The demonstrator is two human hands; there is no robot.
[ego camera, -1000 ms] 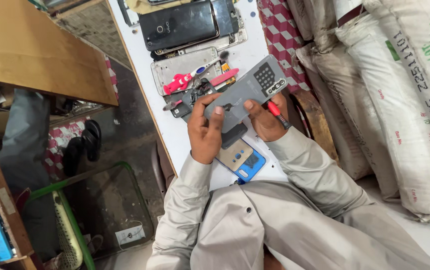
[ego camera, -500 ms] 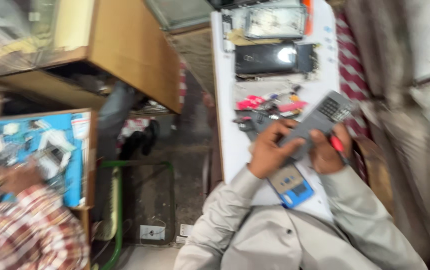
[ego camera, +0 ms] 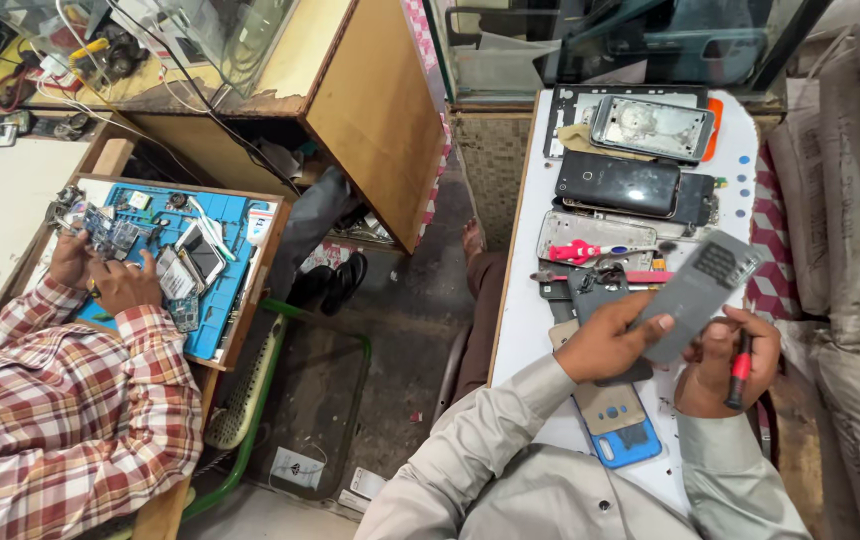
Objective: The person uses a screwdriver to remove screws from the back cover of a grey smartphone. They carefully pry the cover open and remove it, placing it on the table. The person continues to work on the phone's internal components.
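Over a narrow white table (ego camera: 520,310) my left hand (ego camera: 612,340) grips a grey phone casing (ego camera: 700,292) by its lower end, with the casing tilted up to the right. My right hand (ego camera: 725,362) is at the casing's lower right edge and holds a red-handled tool (ego camera: 740,368). A blue phone back (ego camera: 622,432) and a tan panel lie under my forearms. Further up the table lie a black phone (ego camera: 618,183), a silver phone frame (ego camera: 652,127) and a frame with a red part (ego camera: 590,247).
To the left another person in a checked shirt (ego camera: 60,420) works on a circuit board over a blue mat (ego camera: 200,280) covered with parts. A wooden counter (ego camera: 375,110) stands between us, with green wire stools (ego camera: 280,400) on the floor. White sacks (ego camera: 855,200) stand at right.
The view has swung left and widened, bringing the other person and the blue mat fully into view. My hands keep hold of the grey casing and the tool.
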